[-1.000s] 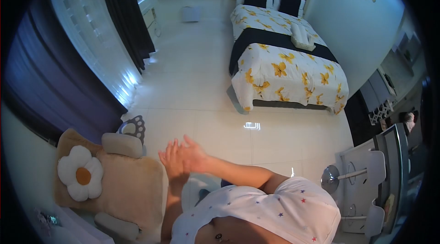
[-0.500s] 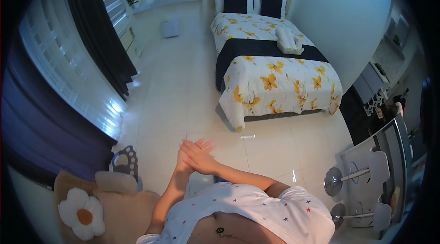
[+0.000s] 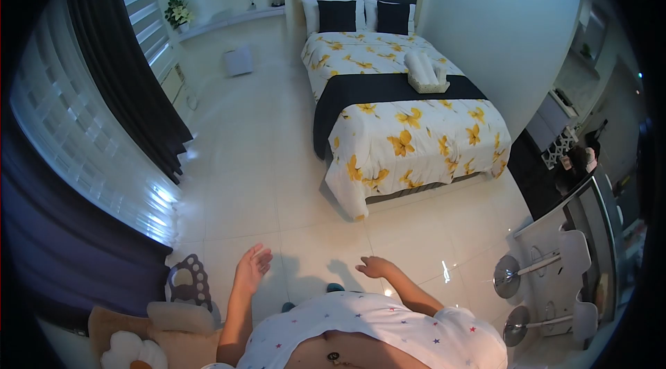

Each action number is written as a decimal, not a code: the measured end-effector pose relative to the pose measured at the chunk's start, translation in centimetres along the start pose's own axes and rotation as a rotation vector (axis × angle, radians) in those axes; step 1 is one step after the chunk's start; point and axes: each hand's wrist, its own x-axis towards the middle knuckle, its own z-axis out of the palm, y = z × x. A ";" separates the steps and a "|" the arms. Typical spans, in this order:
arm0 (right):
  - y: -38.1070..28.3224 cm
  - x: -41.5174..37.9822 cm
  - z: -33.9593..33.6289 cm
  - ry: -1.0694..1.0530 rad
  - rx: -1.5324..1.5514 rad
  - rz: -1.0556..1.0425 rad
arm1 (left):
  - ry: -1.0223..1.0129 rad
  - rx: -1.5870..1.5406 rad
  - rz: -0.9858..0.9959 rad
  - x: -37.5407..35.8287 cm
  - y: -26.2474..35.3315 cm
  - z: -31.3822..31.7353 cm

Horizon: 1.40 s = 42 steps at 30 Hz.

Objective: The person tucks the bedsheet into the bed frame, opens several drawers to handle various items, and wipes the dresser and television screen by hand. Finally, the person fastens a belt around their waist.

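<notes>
My left hand (image 3: 253, 268) is raised in front of my body, palm inward, with loosely bent fingers and nothing in it. Apart from it, on the other side, my right hand (image 3: 375, 267) hangs relaxed above the floor tiles, its fingers loosely out and partly hidden behind the back of the hand. Neither hand touches anything. Beyond them stands a bed (image 3: 409, 140) with a white cover patterned in yellow flowers and a dark runner (image 3: 368, 89). Rolled white towels (image 3: 423, 67) rest in a small basket (image 3: 428, 84) on the runner.
On the left are dark curtains (image 3: 76, 202) and a tan sofa (image 3: 184, 345) with a flower cushion (image 3: 128, 352). A dark perforated foot-shaped object (image 3: 191, 286) stands beside the sofa. White bar stools (image 3: 574, 251) line the right. Glossy tiles (image 3: 243, 161) run beside the bed.
My hands were pressed together and have separated, the left moving left and the right moving right. The view has shifted, so the bed appears slightly lower and further left.
</notes>
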 end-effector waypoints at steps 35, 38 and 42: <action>6.6 -17.4 22.9 -0.710 0.299 0.169 | -0.868 1.115 -0.456 -0.4 -2.1 -0.9; 3.6 -21.5 31.0 -0.601 0.544 -0.009 | -0.855 1.198 -0.381 -0.3 -3.0 -1.1; 0.2 -24.2 32.4 -0.520 0.548 -0.031 | -0.849 1.152 -0.389 0.1 -4.6 -1.8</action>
